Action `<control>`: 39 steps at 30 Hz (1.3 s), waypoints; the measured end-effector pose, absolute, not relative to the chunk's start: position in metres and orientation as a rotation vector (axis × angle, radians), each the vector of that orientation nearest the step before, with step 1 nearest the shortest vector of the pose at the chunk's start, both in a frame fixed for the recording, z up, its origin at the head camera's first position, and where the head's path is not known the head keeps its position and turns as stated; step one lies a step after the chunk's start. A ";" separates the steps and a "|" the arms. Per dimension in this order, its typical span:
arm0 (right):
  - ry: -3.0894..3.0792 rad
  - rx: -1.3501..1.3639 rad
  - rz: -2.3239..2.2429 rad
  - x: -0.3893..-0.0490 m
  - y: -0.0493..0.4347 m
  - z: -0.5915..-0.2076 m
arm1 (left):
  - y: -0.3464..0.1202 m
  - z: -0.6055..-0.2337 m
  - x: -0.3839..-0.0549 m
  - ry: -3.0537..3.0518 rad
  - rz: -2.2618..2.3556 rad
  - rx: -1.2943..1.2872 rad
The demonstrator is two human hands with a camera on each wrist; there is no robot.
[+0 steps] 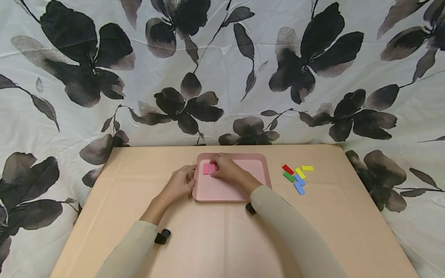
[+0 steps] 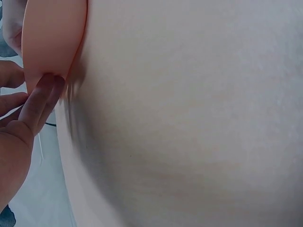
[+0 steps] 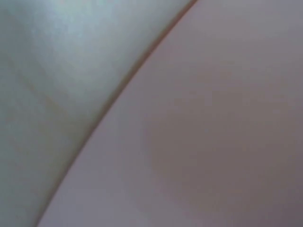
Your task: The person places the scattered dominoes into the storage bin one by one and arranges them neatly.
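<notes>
Pink tiles [image 1: 206, 168], small, flat and four-sided, sit side by side within the left part of the pink tray [image 1: 255, 164]. Going rightward, we see our left hand [image 1: 182, 181] gripping the tray's left edge, fingertips [image 2: 46, 79] against its smooth outer wall. Inside the low rim with rounded corners, our right hand [image 1: 226, 168] has its grip closed on the right-hand tile. Beyond that forearm, the tray's far right corner gives us room, and tan counter [image 1: 208, 243] runs on to flat oblong strips: one red [image 1: 287, 169], one green [image 1: 289, 177], two blue [image 1: 299, 188], two yellow [image 1: 307, 168]. Creased, flower-printed fabric [image 1: 240, 106] rises behind the counter's far edge, near the tray.
</notes>
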State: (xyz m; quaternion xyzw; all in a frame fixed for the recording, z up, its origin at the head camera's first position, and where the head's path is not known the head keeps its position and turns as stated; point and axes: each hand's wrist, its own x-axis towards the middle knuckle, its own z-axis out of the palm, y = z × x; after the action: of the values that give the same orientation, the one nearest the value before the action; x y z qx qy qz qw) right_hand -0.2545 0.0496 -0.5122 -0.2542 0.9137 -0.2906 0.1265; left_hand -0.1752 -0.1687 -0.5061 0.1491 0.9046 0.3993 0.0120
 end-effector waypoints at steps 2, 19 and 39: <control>2.653 -0.730 -0.861 -0.255 0.049 -0.514 | -0.169 -0.505 -0.175 2.817 1.248 0.467; 2.603 -0.672 -0.939 -0.252 0.048 -0.514 | -0.168 -0.505 -0.176 2.813 1.257 0.467; 2.615 -0.654 -0.927 -0.254 0.046 -0.518 | -0.168 -0.508 -0.177 2.858 1.236 0.504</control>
State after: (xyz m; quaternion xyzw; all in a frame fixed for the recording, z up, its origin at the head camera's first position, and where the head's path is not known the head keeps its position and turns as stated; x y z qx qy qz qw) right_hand -0.2545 0.0459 -0.5184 -0.2271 0.9076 -0.3218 0.1450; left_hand -0.1770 -0.1682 -0.5077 0.1599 0.9061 0.3917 -0.0063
